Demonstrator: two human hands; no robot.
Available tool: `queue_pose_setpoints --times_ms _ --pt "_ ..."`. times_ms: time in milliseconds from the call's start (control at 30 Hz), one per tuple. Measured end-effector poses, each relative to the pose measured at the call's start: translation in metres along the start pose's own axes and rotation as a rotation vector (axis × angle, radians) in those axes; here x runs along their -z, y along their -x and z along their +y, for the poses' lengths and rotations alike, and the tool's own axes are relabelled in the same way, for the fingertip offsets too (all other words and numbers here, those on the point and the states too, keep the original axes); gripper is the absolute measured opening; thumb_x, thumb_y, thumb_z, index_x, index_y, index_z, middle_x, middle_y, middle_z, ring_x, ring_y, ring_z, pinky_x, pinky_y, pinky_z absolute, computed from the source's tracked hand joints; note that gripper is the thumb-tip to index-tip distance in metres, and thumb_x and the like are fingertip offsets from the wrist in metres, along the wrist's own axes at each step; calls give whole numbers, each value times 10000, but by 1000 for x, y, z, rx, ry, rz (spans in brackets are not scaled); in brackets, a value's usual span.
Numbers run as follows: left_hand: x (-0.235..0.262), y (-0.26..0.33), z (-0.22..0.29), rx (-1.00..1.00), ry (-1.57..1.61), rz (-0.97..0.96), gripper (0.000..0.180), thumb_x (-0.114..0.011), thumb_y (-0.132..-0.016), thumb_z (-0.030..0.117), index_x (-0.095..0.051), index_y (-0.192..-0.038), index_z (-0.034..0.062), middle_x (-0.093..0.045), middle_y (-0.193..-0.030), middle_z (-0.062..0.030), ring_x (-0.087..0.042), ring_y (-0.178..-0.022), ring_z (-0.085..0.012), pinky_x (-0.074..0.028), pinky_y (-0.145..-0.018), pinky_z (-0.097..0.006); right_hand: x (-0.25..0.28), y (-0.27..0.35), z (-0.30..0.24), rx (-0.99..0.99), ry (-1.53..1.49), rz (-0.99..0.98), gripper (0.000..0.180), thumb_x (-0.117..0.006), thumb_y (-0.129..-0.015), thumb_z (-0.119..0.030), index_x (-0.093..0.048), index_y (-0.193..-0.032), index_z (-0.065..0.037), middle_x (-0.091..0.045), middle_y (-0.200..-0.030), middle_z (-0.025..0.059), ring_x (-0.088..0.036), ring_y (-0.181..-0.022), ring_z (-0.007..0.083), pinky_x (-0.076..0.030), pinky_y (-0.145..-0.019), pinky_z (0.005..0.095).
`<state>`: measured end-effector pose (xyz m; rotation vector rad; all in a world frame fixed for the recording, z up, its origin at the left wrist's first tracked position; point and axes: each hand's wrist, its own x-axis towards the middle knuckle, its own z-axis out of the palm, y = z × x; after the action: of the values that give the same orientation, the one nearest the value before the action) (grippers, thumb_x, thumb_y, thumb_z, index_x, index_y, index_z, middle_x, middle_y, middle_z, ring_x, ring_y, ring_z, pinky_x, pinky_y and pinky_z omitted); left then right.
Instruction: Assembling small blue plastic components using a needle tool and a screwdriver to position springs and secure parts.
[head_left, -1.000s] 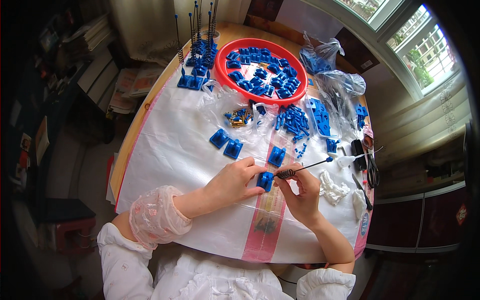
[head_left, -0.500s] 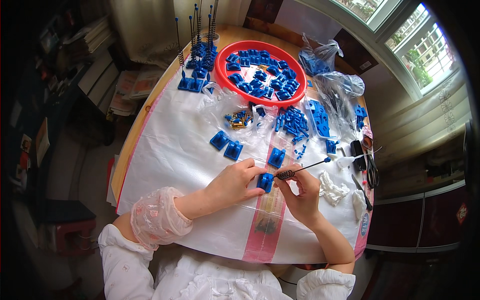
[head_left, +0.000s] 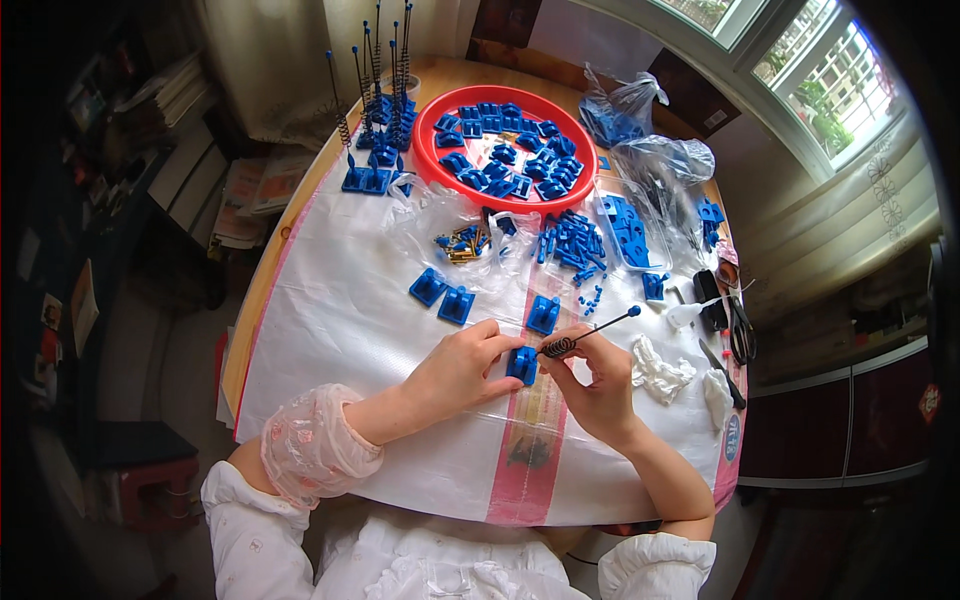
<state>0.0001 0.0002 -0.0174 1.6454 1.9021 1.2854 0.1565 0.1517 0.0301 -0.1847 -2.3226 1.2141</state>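
Note:
My left hand [head_left: 462, 368] grips a small blue plastic base [head_left: 522, 367] between thumb and fingers, low over the sheet-covered table. Beside it, my right hand [head_left: 598, 392] pinches a thin black rod with a coil spring [head_left: 560, 347] around its lower part and a blue ball [head_left: 633, 312] on its far tip. The rod slants up to the right, its lower end at the right side of the base. Whether that end sits in the base is too small to tell. A similar blue base [head_left: 543, 315] lies just beyond, and two more blue bases [head_left: 456, 304] lie farther left.
A red round tray [head_left: 420, 150] holds many blue bases. Finished-looking upright spring rods [head_left: 368, 150] stand at the back left. Blue pegs [head_left: 575, 245], brass-coloured parts [head_left: 463, 243] in a plastic bag, and a clear container [head_left: 632, 235] lie mid-table. Scissors [head_left: 741, 335] and crumpled white tissue [head_left: 660, 372] are at right.
The whole view has shifted slightly. Both hands keep hold of the base and the spring rod in nearly the same pose.

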Motion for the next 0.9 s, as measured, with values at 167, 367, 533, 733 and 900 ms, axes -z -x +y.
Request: queue_pose_setpoints --times_ms 167,367,533,733,900 --pt "0 0 1 7 6 0 524 -899 -787 180 -710 -1265 82 -573 -880 -74 -573 -698 -192 -496 -639 -343 0 -2 -2 23 42 23 182 -749 -856 107 -718 -1019 32 -741 -917 90 -714 -791 138 -555 -703 259" --pt "1 0 3 22 7 -13 532 -899 -791 183 -706 -1277 87 -573 -885 -73 -577 -701 -188 -496 -640 -341 1 -1 -1 24 89 29 185 -796 -835 56 -736 -1000 0 -750 -914 72 -635 -729 122 -508 -663 264" --pt "4 -1 6 66 -7 -57 527 -894 -791 194 -691 -1260 66 -593 -934 -104 -625 -769 -246 -533 -700 -377 1 -2 -1 33 96 48 184 -810 -828 40 -746 -988 -22 -749 -915 51 -627 -736 131 -474 -643 264" --pt "6 -1 7 91 -14 -93 544 -890 -792 195 -676 -1271 52 -610 -978 -121 -651 -817 -270 -554 -733 -394 1 -5 -1 106 119 59 240 -832 -794 28 -663 -958 -18 -640 -824 85 -594 -718 217 -467 -638 336" --pt "2 -1 2 3 20 -25 680 -914 -783 162 -571 -1360 56 -601 -881 -65 -593 -672 -161 -503 -610 -310 2 -5 -2 103 126 50 254 -834 -784 40 -651 -951 -17 -646 -832 87 -592 -720 215 -472 -641 343"
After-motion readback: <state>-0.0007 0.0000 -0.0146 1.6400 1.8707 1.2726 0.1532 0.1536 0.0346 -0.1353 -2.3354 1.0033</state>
